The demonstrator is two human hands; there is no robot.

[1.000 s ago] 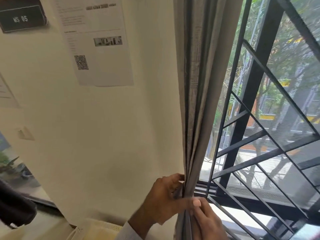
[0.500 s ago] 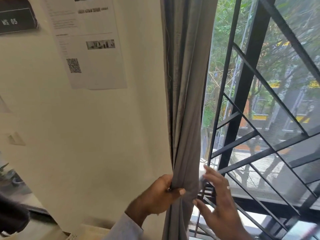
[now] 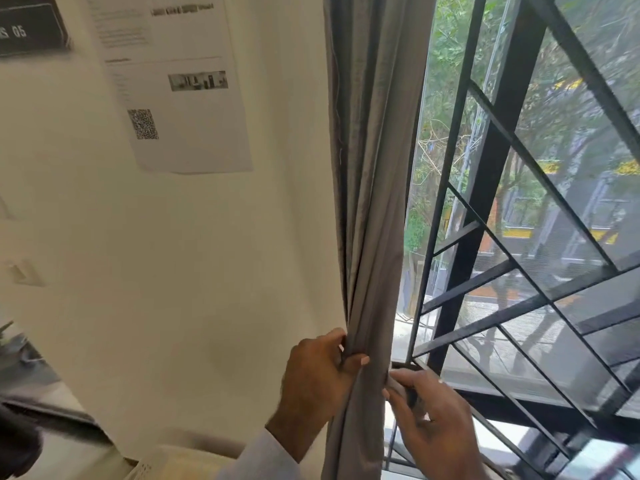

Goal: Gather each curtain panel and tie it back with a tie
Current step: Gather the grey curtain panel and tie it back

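A grey curtain panel (image 3: 374, 188) hangs in tight folds between the white wall and the window. My left hand (image 3: 318, 375) grips the bunched folds from the left, thumb across the front of the fabric. At the curtain's right edge, my right hand (image 3: 433, 420) pinches a grey strip of fabric (image 3: 398, 384) that lies against the panel. Whether that strip is a separate tie or the curtain's own edge cannot be told.
Black metal window bars (image 3: 485, 216) stand just right of the curtain, with trees and a street behind. A printed sheet with a QR code (image 3: 180, 84) and a dark sign (image 3: 31, 26) hang on the wall at left. A cream mesh object (image 3: 162, 462) sits at the bottom.
My right hand let go of the curtain, opened out toward the window bars, then came back and now pinches the strip at the curtain's right edge. My left hand kept its grip.
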